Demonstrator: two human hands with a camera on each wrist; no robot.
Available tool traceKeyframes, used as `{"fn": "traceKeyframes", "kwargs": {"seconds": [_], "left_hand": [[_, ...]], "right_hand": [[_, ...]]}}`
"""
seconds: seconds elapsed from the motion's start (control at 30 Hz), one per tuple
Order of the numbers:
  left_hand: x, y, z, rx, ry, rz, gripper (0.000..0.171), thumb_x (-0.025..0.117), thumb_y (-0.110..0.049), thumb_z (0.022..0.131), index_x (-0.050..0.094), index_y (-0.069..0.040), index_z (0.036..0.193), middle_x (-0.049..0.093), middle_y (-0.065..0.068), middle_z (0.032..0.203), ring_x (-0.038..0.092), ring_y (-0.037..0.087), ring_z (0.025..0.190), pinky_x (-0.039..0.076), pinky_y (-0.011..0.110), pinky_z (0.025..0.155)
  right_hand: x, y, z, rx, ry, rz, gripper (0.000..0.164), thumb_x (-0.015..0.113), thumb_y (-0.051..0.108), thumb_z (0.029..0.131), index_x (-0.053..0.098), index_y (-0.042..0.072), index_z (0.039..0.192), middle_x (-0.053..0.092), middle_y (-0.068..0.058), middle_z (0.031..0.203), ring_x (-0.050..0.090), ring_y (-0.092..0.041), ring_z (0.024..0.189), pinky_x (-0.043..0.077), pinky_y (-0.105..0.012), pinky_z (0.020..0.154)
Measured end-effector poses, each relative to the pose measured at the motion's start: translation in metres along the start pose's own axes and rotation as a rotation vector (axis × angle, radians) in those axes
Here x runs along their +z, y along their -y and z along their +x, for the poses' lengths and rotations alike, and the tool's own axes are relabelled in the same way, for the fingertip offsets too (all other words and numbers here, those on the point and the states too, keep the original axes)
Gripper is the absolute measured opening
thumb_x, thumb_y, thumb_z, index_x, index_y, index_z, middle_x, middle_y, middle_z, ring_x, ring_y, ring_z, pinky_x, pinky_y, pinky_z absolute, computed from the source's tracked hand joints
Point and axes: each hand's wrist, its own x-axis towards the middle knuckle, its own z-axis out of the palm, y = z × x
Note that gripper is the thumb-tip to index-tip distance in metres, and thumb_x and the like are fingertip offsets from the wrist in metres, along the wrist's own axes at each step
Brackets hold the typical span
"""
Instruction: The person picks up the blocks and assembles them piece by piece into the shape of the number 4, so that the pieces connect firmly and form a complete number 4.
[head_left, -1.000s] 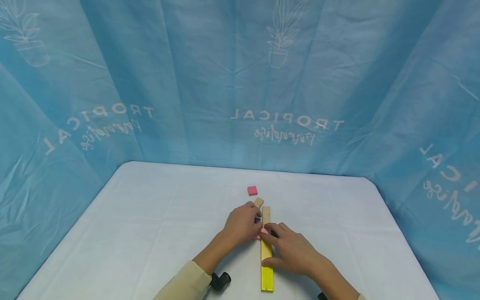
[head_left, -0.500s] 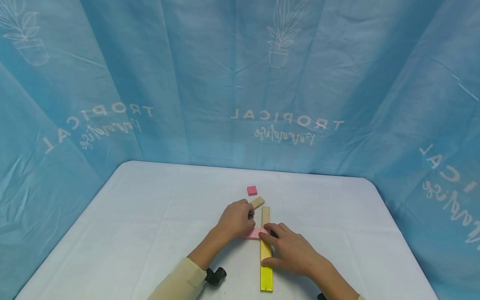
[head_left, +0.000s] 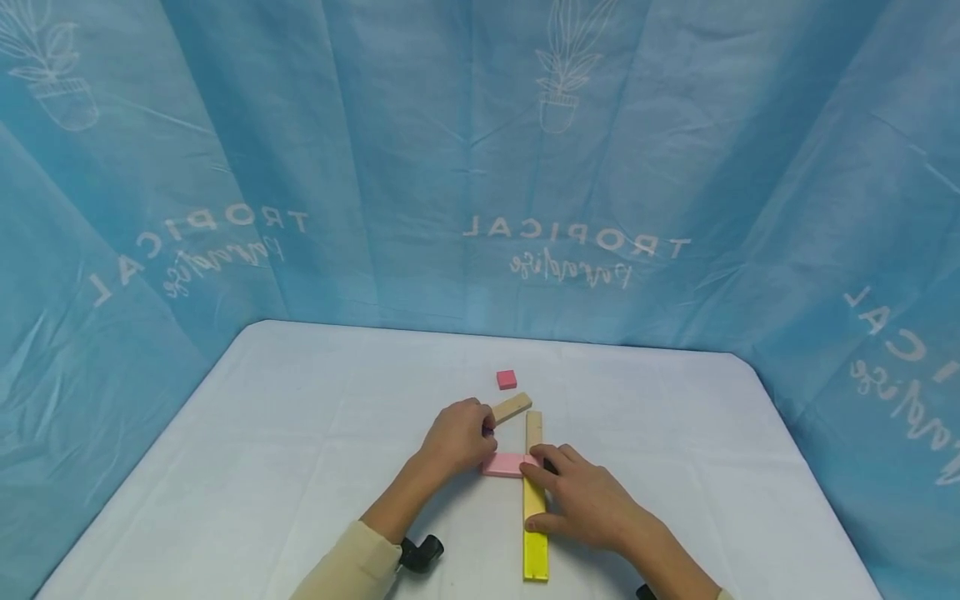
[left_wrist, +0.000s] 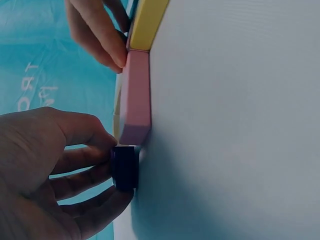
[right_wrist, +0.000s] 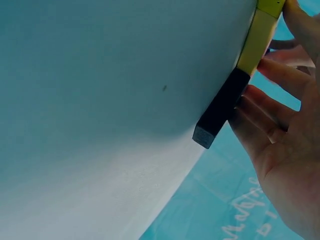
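My left hand (head_left: 459, 435) pinches a small dark blue block (left_wrist: 125, 168) between thumb and fingers, at the left end of a pink block (head_left: 502, 465). A slanted wooden plank (head_left: 512, 407) extends from behind this hand's fingertips. My right hand (head_left: 592, 500) rests over a lengthwise row of blocks. Its thumb touches the pale yellow block (head_left: 534, 497), and its forefinger reaches the pink block's right end. Its other fingers touch a black block (right_wrist: 220, 109), mostly hidden under the hand in the head view. A bright yellow block (head_left: 536, 557) forms the row's near end.
Another wooden plank (head_left: 533, 430) continues the row at its far end. A small red square block (head_left: 506, 380) lies farther back on the white-covered table (head_left: 337, 392). A blue printed curtain (head_left: 405, 167) surrounds the table's back and sides.
My left hand has moved left with the dark blue block, uncovering more of the pink block. The slanted wooden plank has turned and shows more of its length. My right hand stays in place.
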Motion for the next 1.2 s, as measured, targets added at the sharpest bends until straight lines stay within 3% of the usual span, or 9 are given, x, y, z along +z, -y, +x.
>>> {"fn": "traceKeyframes", "kwargs": {"seconds": [0.3,0.5,0.83,1.2], "left_hand": [[-0.008,0.008,-0.012,0.009,0.054,0.012,0.013,0.073,-0.023,0.080,0.067,-0.014,0.087,0.050,-0.006,0.074,0.049,0.012,0.069,0.047,0.027,0.065],[-0.014,0.014,-0.017,0.057,0.155,0.046,0.031,0.077,-0.023,0.076,0.068,-0.013,0.104,0.056,-0.004,0.087,0.049,0.014,0.080,0.050,0.031,0.074],[-0.012,0.024,-0.018,0.102,0.161,0.072,0.026,0.079,-0.023,0.079,0.068,-0.018,0.102,0.057,-0.007,0.088,0.050,0.012,0.081,0.051,0.031,0.078],[-0.017,0.021,-0.026,0.148,0.205,0.101,0.027,0.080,-0.025,0.077,0.069,-0.022,0.102,0.057,-0.009,0.087,0.050,0.011,0.081,0.051,0.030,0.076]], "right_hand": [[0.000,0.001,0.000,0.009,0.002,0.008,0.079,0.059,0.072,0.076,0.048,0.031,0.142,0.039,0.000,0.145,0.042,-0.018,0.116,0.051,-0.039,0.086],[0.000,0.002,0.000,0.025,0.005,0.010,0.078,0.060,0.071,0.075,0.049,0.032,0.141,0.039,0.000,0.145,0.042,-0.019,0.116,0.051,-0.040,0.085],[0.000,0.002,-0.001,0.006,-0.005,0.008,0.078,0.059,0.071,0.077,0.048,0.031,0.142,0.039,-0.001,0.145,0.042,-0.019,0.117,0.051,-0.039,0.087],[0.001,0.001,-0.002,0.000,-0.011,0.002,0.078,0.060,0.070,0.077,0.047,0.031,0.142,0.038,0.000,0.145,0.041,-0.018,0.118,0.052,-0.038,0.084]]}}
